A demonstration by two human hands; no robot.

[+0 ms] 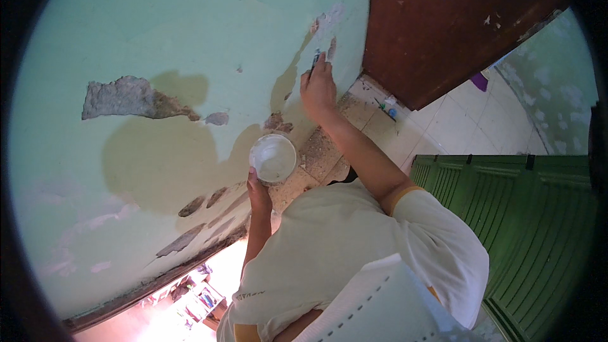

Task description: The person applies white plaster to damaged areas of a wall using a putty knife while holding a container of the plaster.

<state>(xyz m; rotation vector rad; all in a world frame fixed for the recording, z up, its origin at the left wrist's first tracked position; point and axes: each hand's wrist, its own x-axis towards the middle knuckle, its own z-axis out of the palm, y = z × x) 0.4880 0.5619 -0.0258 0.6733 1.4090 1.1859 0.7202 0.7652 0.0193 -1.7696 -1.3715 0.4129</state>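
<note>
My left hand grips a round white tub with pale paste inside, held low beside the mint-green wall. My right hand reaches up and holds a slim tool, probably a scraper, at the wall near narrow peeled patches and a pale smear. Its tip is too small to make out clearly. A large patch of bare grey plaster lies to the left, with smaller flaked patches lower on the wall. My arm's shadow falls across the wall.
A brown door stands at upper right, a green louvered door at right. Tiled floor below holds debris, small scattered items and a purple object. A bright opening at lower left shows cluttered shelving.
</note>
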